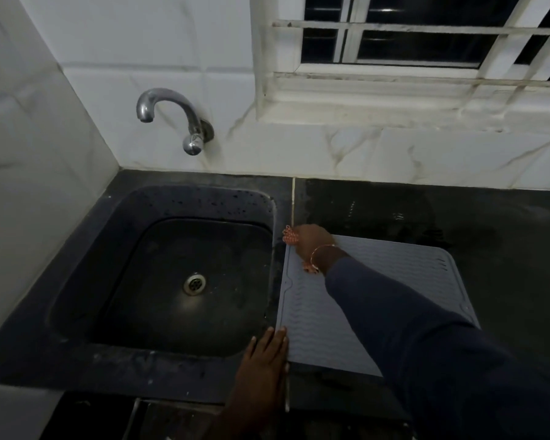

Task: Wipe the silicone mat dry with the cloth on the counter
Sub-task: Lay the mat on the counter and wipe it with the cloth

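Note:
A grey ribbed silicone mat [391, 281] lies flat on the dark counter, right of the sink. My right hand [311, 242] presses a red-and-white patterned cloth [289, 235] onto the mat's far left corner; most of the cloth is hidden under the hand. A bangle circles that wrist, and the dark blue sleeve crosses over the mat. My left hand [265, 360] rests flat, fingers together, on the mat's near left corner and the counter beside it.
A dark sink [159, 201] with a round drain [195, 283] sits left of the mat. A chrome tap [172, 117] juts from the tiled wall above it. A barred window [426, 42] is at the upper right. The counter [505, 249] continues right of the mat.

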Action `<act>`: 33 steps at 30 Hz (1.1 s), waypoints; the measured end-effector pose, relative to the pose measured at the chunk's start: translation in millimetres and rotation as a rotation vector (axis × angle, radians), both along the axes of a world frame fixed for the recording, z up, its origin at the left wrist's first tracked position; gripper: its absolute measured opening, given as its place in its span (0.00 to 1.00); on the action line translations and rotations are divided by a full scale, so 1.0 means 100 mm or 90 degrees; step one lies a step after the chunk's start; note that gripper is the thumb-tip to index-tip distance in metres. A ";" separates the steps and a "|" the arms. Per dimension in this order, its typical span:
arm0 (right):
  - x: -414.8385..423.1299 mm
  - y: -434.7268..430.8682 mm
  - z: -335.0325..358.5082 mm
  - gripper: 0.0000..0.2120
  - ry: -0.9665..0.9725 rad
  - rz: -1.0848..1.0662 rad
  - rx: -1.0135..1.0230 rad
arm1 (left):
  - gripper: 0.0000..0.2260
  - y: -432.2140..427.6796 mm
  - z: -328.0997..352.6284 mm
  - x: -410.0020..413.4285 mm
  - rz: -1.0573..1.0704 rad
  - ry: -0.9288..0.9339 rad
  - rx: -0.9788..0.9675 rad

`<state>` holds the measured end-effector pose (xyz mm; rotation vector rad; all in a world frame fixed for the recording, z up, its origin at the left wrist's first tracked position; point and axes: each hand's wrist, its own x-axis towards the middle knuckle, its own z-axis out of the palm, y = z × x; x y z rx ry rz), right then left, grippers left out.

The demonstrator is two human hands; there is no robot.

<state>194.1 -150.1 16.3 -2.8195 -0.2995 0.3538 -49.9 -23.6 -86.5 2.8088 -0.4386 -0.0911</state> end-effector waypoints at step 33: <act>-1.98 0.12 0.15 0.09 -0.028 0.363 -0.176 | 0.14 0.38 0.50 0.13 0.331 -0.070 -0.385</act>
